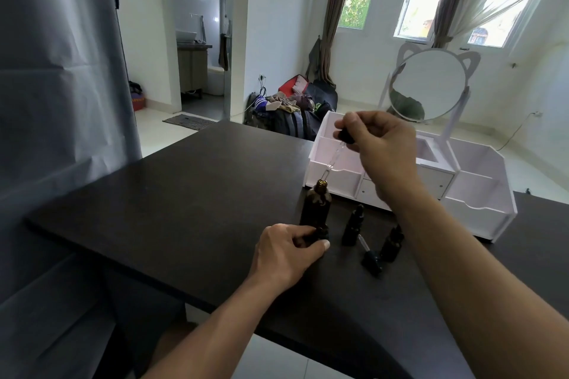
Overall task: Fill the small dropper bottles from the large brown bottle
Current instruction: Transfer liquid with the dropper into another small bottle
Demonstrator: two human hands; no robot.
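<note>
Early stage, I judge: the right hand (pixel 380 144) pinches a dropper (pixel 338 149) over the large brown bottle (pixel 317 209); the left hand (pixel 289 251) grips its base; small bottles (pixel 354 226) at lower centre wait.

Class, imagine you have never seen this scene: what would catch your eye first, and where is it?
First, the right hand raised mid-frame, pinching a dropper whose glass tip points into the neck of the brown bottle. Next, the left hand gripping that bottle's base on the dark table, with small bottles and a loose dropper just right of it. Behind stands a white organizer with a cat-eared mirror.
</note>
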